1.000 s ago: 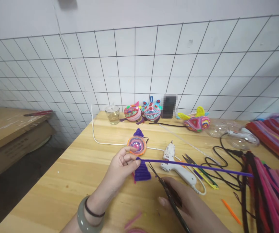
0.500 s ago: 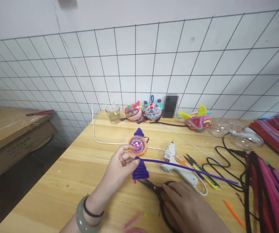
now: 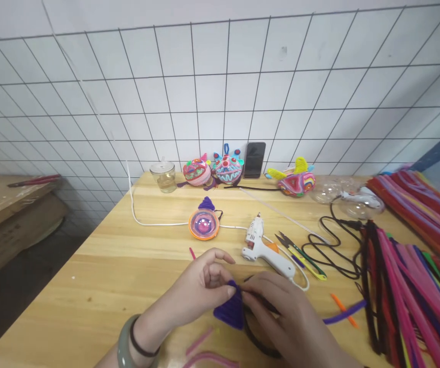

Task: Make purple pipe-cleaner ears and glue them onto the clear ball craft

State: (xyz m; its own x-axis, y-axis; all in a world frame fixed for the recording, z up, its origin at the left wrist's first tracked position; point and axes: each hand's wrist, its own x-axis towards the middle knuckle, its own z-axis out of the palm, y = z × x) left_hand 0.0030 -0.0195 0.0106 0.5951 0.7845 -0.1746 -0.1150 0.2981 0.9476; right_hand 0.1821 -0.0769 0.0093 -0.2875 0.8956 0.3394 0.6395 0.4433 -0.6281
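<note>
My left hand (image 3: pixel 210 283) pinches a flat purple triangle (image 3: pixel 230 311) of coiled pipe cleaner between thumb and finger. Close against it, my right hand (image 3: pixel 281 312) has its thumb and forefinger together at the triangle's upper edge. Black scissors (image 3: pixel 251 335) are in my right hand; a handle loop shows below the fingers, and the blades are hidden. The loose purple pipe cleaner (image 3: pixel 345 312) comes out beyond my right hand. Behind both hands lies a round clear-domed piece (image 3: pixel 203 225) with an orange rim and a purple triangle on top.
A white glue gun (image 3: pixel 268 250) lies beyond my right hand, beside yellow-green snips (image 3: pixel 304 258). Bundles of pipe cleaners (image 3: pixel 399 286) and a black cable (image 3: pixel 330 250) are at right. At the back stand a glass cup (image 3: pixel 164 179), a phone (image 3: pixel 254 160) and several decorated balls (image 3: pixel 228 168).
Both hands have come together lower on the table, with the purple triangle brought nearer. The scissors have turned in my right hand, and the pipe cleaner's loose end now passes behind it.
</note>
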